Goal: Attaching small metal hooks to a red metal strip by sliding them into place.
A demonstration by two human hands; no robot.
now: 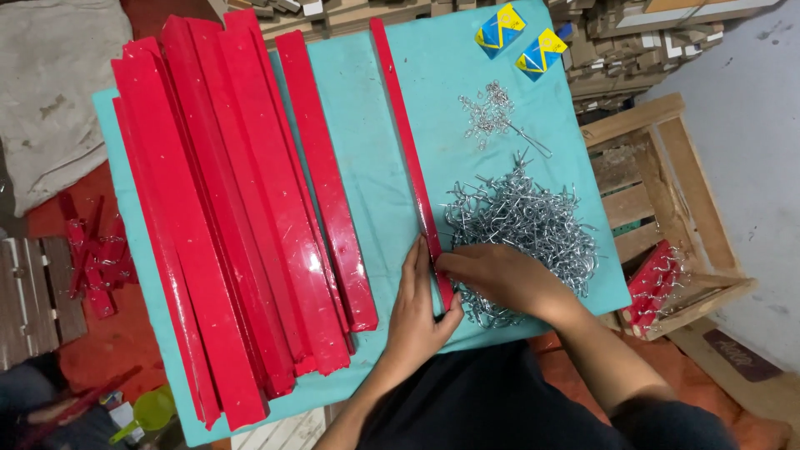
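Observation:
A single long red painted wooden strip (402,125) lies on the turquoise cloth (450,75), running from the far edge toward me. My left hand (417,312) holds its near end from the left side. My right hand (500,279) presses against the same end from the right, fingers curled at the strip. It rests on the edge of a heap of silver metal hooks (533,221). Whether a hook is in its fingers is hidden.
A stack of several red strips (233,217) fills the cloth's left half. A small cluster of hooks (492,112) and two blue-yellow packets (521,40) lie at the far right. A wooden crate (667,200) with red pieces (654,283) stands to the right.

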